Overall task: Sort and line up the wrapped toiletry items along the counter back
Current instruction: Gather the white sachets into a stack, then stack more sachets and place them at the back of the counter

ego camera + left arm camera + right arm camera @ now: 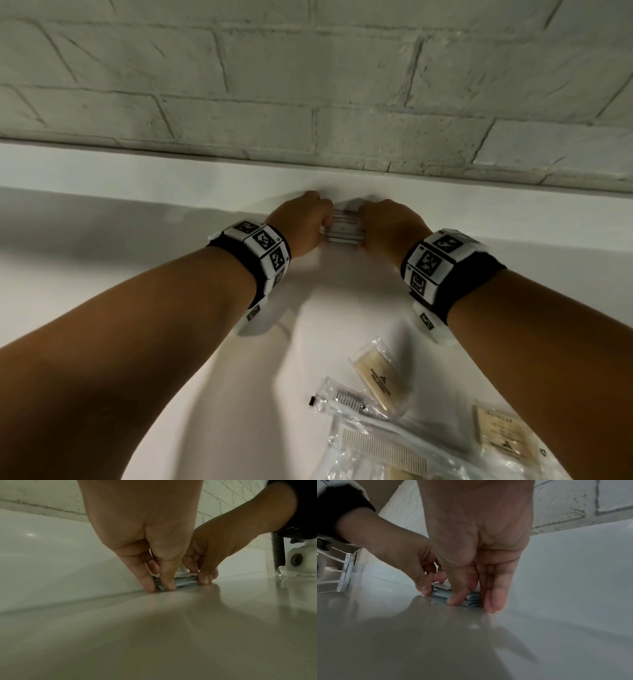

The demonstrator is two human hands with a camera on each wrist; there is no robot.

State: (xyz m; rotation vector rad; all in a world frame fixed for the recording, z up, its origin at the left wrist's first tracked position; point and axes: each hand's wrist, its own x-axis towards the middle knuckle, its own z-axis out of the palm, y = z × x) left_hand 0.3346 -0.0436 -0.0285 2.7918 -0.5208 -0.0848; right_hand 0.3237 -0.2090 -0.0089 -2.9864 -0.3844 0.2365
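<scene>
**Squaring the sachet stack at the back of the table**

Both hands work one small stack of sachets (pixel 343 230), flat on the table (pixel 102 274) just in front of the raised back ledge (pixel 137 171). Left hand (pixel 301 224) pinches the stack's left end, thumb at the front edge, fingers (pixel 145 580) behind. Right hand (pixel 390 229) pinches the right end the same way; its fingers (pixel 493 599) reach down to the table.

Doing it well, as I judge: press the ends inward evenly, tap the long edge against the ledge, keep the printed face up, then let go without dragging the top sachet.

Edges and room: ledge and brick wall (pixel 308 85) close behind, so no more push backward. Open table lies left and right along the ledge for further groups. Remaining wrapped items, among them a comb (pixel 383 448) and tan packets (pixel 380 380), lie near the front right, well apart from the stack. A chrome fitting (pixel 347 572) stands off to the left.
</scene>
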